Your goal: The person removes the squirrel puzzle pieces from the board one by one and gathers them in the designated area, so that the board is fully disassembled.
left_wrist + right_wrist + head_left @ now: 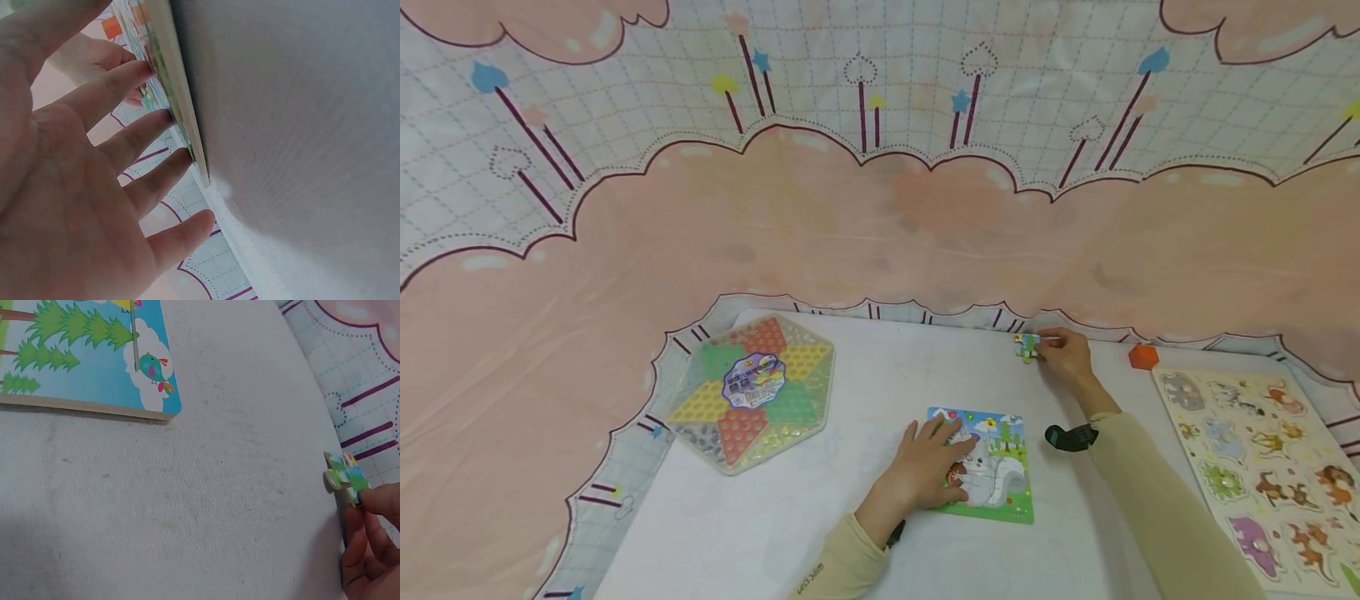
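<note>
A small jigsaw board (1000, 475) with a grey animal picture lies on the white table (865, 392). My left hand (928, 471) rests flat on its left part with straight, spread fingers (134, 140); the board's edge (178, 106) shows in the left wrist view. At the table's far edge my right hand (1063, 354) pinches a loose green and blue puzzle piece (1026, 346), held upright between fingertips (381, 503). That puzzle piece (345, 476) sits near the table's rim. The board's corner with a bird (153, 369) lies well apart from it.
A hexagonal Chinese checkers box (752, 392) sits at the table's left. A wooden animal peg puzzle (1262, 467) lies at the right, with an orange block (1143, 357) behind it. A pink and checked cloth backdrop (880, 217) surrounds the table.
</note>
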`<move>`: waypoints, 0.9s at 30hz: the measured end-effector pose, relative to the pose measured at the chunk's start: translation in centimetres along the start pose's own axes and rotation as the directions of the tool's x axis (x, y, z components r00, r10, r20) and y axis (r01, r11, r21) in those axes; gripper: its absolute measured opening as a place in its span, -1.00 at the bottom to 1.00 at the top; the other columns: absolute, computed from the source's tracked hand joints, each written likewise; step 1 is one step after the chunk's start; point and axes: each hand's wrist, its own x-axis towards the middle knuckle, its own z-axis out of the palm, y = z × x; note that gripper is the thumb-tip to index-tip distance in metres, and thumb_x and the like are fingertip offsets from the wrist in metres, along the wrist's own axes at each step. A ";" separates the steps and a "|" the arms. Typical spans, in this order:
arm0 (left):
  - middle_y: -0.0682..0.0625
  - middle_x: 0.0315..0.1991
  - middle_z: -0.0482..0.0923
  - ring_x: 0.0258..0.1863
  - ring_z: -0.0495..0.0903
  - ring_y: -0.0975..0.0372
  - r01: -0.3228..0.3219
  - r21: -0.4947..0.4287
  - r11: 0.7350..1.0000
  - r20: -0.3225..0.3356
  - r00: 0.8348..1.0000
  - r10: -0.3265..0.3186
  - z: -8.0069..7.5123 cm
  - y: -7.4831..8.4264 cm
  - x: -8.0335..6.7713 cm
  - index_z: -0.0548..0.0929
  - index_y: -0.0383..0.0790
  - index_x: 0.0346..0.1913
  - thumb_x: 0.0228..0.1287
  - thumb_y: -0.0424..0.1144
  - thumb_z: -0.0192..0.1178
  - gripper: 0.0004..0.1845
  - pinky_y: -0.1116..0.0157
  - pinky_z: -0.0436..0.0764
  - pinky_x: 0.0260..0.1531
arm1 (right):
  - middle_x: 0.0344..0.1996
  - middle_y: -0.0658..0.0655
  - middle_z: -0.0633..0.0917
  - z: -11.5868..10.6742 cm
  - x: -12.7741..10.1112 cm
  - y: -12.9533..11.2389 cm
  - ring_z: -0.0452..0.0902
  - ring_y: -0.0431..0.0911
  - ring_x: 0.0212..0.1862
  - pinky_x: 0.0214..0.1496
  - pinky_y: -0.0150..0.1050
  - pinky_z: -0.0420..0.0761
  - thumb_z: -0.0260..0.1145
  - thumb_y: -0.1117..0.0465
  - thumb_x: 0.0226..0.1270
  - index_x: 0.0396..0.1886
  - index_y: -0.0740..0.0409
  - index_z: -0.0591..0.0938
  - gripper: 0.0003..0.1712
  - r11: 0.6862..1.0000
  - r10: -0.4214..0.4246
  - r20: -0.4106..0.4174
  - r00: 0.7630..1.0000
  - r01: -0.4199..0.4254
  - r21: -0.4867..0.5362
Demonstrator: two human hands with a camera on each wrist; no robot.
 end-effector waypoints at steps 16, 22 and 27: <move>0.04 0.48 0.22 0.47 0.13 0.06 -0.034 0.016 0.999 -0.021 0.999 0.034 0.6 0.3 0.3 0.41 0.16 0.43 0.12 0.20 0.37 -0.21 -0.08 0.23 0.35 | -0.35 0.07 0.65 -1.5 -1.1 0.2 0.50 -0.33 -0.45 -0.40 -0.49 0.53 0.25 0.38 0.37 0.16 0.48 0.54 -0.59 0.996 0.057 0.028 0.998 -0.059 0.063; 0.02 0.49 0.20 0.48 0.12 0.05 -0.029 0.003 1.000 -0.014 0.999 0.029 0.5 0.0 0.3 0.41 0.15 0.43 0.13 0.19 0.38 -0.22 -0.10 0.22 0.35 | -0.39 0.02 0.65 -1.8 -1.8 0.6 0.50 -0.33 -0.41 -0.36 -0.50 0.53 0.27 0.35 0.36 0.15 0.47 0.55 -0.59 0.997 0.039 0.038 0.999 -0.041 0.071; 0.01 0.49 0.21 0.48 0.13 0.03 -0.020 -0.012 1.000 -0.007 1.000 0.019 0.3 -0.3 0.2 0.41 0.12 0.43 0.14 0.18 0.37 -0.23 -0.11 0.23 0.35 | -0.27 0.15 0.65 -1.5 -3.0 0.9 0.50 -0.24 -0.34 -0.32 -0.52 0.53 0.26 0.31 0.38 0.16 0.42 0.56 -0.59 0.997 0.055 0.046 0.997 -0.058 0.049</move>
